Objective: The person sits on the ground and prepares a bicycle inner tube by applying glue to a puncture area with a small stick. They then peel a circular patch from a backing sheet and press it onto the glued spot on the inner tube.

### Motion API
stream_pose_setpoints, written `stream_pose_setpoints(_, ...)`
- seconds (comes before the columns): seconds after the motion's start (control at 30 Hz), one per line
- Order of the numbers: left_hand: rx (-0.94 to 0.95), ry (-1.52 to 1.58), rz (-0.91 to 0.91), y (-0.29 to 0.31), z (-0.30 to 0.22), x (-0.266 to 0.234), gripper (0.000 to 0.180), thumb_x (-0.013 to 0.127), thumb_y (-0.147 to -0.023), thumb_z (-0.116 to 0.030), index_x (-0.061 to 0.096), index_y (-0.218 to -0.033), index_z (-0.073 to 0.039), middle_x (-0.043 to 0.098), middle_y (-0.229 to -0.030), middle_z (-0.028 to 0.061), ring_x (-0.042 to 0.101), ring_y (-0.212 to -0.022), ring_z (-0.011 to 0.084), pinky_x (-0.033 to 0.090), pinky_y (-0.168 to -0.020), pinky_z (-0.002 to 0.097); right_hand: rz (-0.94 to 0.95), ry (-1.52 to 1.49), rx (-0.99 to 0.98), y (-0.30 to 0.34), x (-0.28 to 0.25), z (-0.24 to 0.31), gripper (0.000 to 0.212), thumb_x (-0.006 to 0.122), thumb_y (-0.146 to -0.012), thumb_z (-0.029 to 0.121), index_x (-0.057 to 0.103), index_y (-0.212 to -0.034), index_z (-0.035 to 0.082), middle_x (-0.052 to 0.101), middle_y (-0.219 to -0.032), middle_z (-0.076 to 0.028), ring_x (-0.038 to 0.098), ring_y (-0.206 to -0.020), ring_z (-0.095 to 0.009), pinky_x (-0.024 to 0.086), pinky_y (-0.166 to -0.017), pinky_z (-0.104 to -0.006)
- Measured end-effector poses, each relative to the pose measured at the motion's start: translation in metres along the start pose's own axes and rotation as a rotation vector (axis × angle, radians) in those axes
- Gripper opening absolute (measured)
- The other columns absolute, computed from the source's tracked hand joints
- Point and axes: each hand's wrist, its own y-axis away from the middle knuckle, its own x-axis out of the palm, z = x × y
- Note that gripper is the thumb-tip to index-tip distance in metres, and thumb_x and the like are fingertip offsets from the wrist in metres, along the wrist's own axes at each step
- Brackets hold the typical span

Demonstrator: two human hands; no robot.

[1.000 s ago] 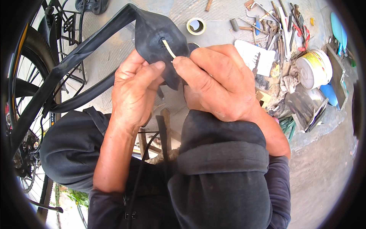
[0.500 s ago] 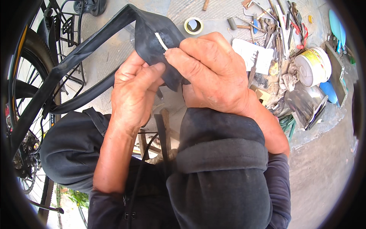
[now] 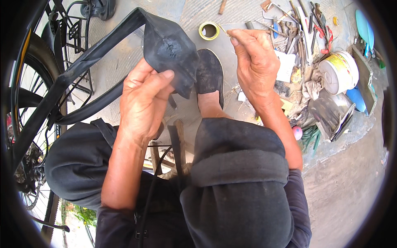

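Note:
A black bicycle inner tube is stretched flat in my left hand, thumb on top and fingers behind. On its flattened part shows a dark, wet-looking roughened patch. My right hand is off to the right of the tube, thumb and fingers pinching a thin pale stick. The stick's tip points toward a small round open tin on the ground, close to its right rim. Whatever part of the stick lies inside my fingers is hidden.
A bicycle wheel stands at the left, the tube looping beside it. Several hand tools lie at the upper right, near a white bucket and a white paper. A black shoe is below the tin.
My right hand has moved away from the tube to the right and up, carrying the stick from the patch to beside the tin. My left hand still holds the tube.

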Motion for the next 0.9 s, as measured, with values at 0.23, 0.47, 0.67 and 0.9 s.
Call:
stream_pose_setpoints(0.23, -0.007, -0.008, -0.052, -0.002, -0.001, -0.002, 0.046, 0.05, -0.091, 0.001, 0.049, -0.136, 0.009, 0.056, -0.136, 0.0253, 0.057, -0.127, 0.0334, 0.046, -0.107, 0.0419, 0.062, 0.152, -0.105, 0.001, 0.027, -0.029, 0.022, 0.071, -0.082, -0.001, 0.073, -0.101, 0.009, 0.066, -0.09, -0.008, 0.064, -0.082, -0.025, 0.052, -0.071, -0.033)
stream_pose_setpoints(0.47, -0.001, 0.0, -0.051, -0.003, 0.0, -0.003, 0.045, 0.051, -0.091, 0.001, 0.05, -0.135, 0.009, 0.057, -0.135, 0.0251, 0.057, -0.126, 0.0331, 0.046, -0.107, 0.0413, 0.183, 0.28, -0.216, 0.0, 0.052, -0.046, 0.025, 0.063, -0.074, -0.001, 0.071, -0.097, 0.007, 0.062, -0.087, -0.009, 0.06, -0.084, -0.028, 0.053, -0.072, -0.0383)
stream_pose_setpoints(0.67, -0.005, 0.026, -0.046, -0.003, 0.0, -0.004, 0.043, 0.05, -0.091, 0.002, 0.052, -0.133, 0.008, 0.059, -0.132, 0.0244, 0.059, -0.125, 0.0324, 0.047, -0.107, 0.041, 0.309, 0.372, -0.18, -0.003, 0.063, -0.058, 0.018, 0.062, -0.075, 0.003, 0.069, -0.091, 0.007, 0.061, -0.089, -0.011, 0.059, -0.086, -0.031, 0.053, -0.075, -0.0394)
stream_pose_setpoints(0.9, 0.0, 0.017, -0.052, -0.004, -0.001, -0.003, 0.043, 0.05, -0.09, 0.002, 0.052, -0.133, 0.008, 0.059, -0.132, 0.0243, 0.06, -0.124, 0.0319, 0.048, -0.106, 0.0405, 0.379, 0.445, -0.22, -0.006, 0.071, -0.061, 0.016, 0.062, -0.076, 0.005, 0.069, -0.09, 0.006, 0.061, -0.091, -0.012, 0.059, -0.09, -0.031, 0.053, -0.077, -0.0388)
